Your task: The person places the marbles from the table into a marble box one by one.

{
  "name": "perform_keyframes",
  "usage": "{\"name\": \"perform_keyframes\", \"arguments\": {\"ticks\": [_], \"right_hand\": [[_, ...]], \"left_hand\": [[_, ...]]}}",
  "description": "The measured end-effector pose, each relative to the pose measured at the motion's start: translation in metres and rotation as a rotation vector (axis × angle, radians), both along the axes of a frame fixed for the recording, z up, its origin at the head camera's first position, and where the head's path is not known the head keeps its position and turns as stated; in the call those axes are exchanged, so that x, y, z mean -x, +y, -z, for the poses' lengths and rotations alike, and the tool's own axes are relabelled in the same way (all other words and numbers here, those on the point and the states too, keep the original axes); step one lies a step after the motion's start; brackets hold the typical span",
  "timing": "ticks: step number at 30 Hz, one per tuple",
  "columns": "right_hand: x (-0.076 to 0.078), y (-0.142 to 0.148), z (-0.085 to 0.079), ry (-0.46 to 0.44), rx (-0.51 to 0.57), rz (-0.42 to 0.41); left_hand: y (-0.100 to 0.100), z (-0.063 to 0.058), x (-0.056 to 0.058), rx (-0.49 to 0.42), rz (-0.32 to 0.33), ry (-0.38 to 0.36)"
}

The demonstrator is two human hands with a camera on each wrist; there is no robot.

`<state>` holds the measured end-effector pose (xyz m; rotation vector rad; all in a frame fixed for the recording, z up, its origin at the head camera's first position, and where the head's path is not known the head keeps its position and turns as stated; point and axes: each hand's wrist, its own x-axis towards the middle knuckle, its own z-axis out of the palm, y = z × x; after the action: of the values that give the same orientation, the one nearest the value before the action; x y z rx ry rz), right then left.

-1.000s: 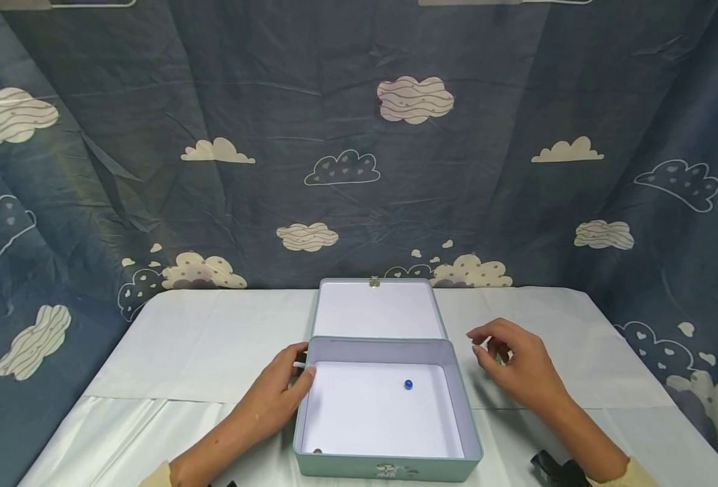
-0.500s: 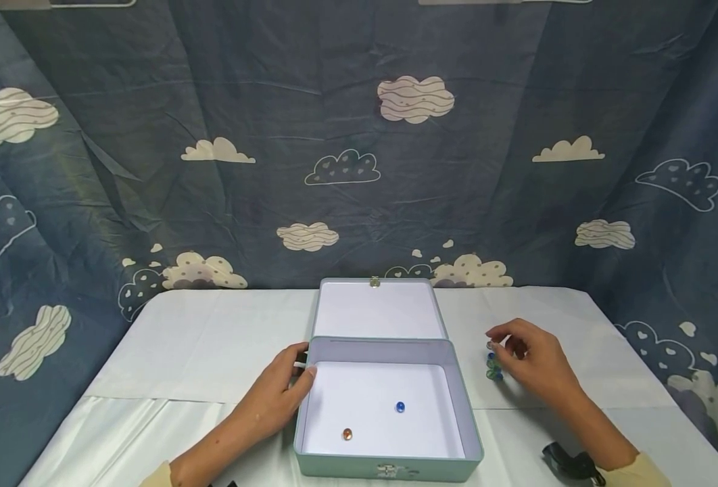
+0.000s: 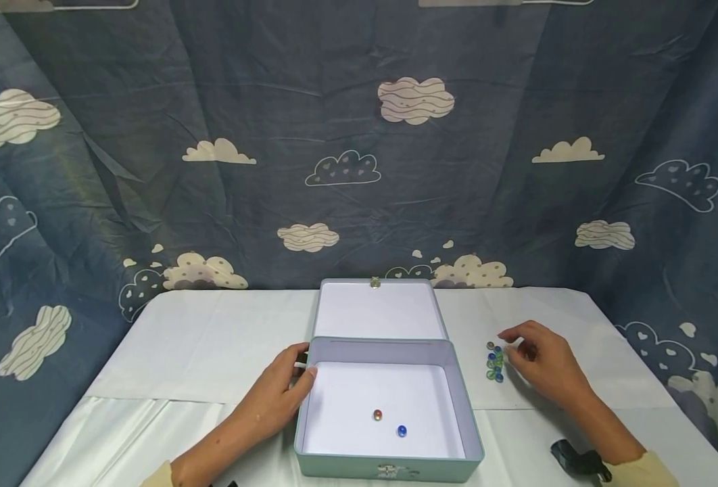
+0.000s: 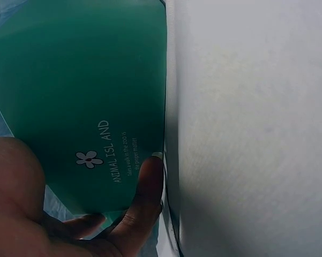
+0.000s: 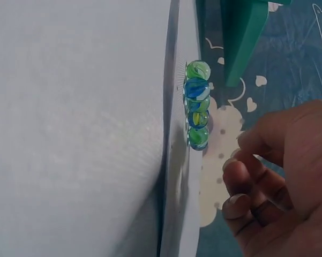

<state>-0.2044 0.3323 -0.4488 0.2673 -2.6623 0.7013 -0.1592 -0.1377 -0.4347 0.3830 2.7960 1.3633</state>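
Observation:
A green tin box [image 3: 389, 467] stands at the table's front, its lid [image 3: 378, 309] tipped back. My left hand [image 3: 270, 392] grips its left wall, thumb over the rim. The left wrist view shows fingers on the printed green side [image 4: 85, 80]. Inside the box lie a reddish-brown marble [image 3: 378, 414] and a blue marble [image 3: 401, 431], apart from each other. To the right of the box, several green and blue marbles [image 3: 491, 374] sit clustered on the cloth. My right hand [image 3: 544, 362] is just right of them, fingers loosely bent, with nothing visible between them.
White cloth [image 3: 207, 331] covers the table. A dark blue curtain [image 3: 347, 203] with cloud prints hangs behind and at both sides. A black strap-like piece [image 3: 578, 461] is by the right wrist.
My right hand has drawn back to the right, uncovering the clustered marbles. In the box, the brown marble rolled right and away, while the blue one rolled nearer. The left hand stays put.

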Motion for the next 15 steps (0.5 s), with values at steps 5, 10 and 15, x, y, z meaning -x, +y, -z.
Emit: {"name": "perform_keyframes", "arguments": {"ticks": [5,10,15], "right_hand": [[0.0006,0.0022,0.0019,-0.051,0.0,-0.013],[0.0007,0.0035,0.0038,-0.085,0.001,-0.046],[0.0015,0.0049,0.0046,-0.111,-0.007,-0.069]], "left_hand": [[0.0003,0.0001,0.0009,0.009,-0.006,0.002],[0.0003,0.0005,0.0009,0.0,-0.001,0.001],[-0.0001,0.0005,0.0011,0.0,0.003,-0.004]]}}
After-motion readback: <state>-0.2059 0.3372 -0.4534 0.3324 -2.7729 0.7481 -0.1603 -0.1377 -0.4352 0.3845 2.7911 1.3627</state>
